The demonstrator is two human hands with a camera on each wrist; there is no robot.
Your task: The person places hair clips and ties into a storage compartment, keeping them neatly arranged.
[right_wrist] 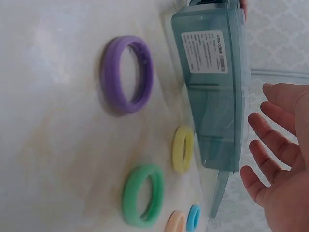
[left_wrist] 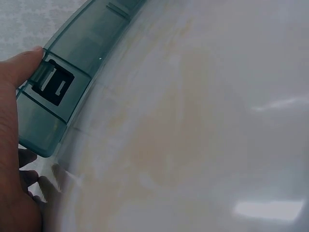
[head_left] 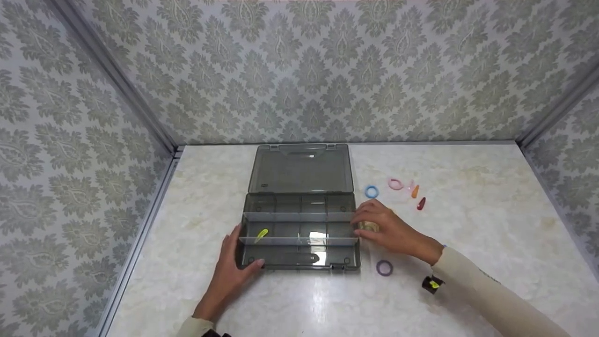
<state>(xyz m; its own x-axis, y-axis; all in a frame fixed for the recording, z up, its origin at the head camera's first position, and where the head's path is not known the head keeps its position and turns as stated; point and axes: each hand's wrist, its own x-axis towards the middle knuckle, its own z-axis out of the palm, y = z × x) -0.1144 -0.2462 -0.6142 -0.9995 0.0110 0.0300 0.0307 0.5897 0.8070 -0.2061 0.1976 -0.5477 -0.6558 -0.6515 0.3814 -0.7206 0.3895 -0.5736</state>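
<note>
A grey see-through compartment box [head_left: 281, 256] lies on the table with its lid [head_left: 304, 168] folded back. Two pale dividers split it into three long rows, and a yellow hair clip [head_left: 262, 234] lies in the middle row. My left hand [head_left: 234, 269] holds the front left corner, thumb on the front edge by a latch [left_wrist: 53, 83], fingers along the side. Beside the right wall is my right hand [head_left: 383, 227], its fingers loosely spread with nothing between them. Under it lies a yellow ring-shaped hair tie [right_wrist: 183, 149], partly covered in the head view.
A purple hair tie [head_left: 384, 267] lies right of the box's front corner. Behind the right hand are a blue hair tie [head_left: 371, 191], a pink one [head_left: 395, 183], an orange clip [head_left: 415, 191] and a red clip [head_left: 421, 203]. A green hair tie [right_wrist: 143, 195] shows in the right wrist view.
</note>
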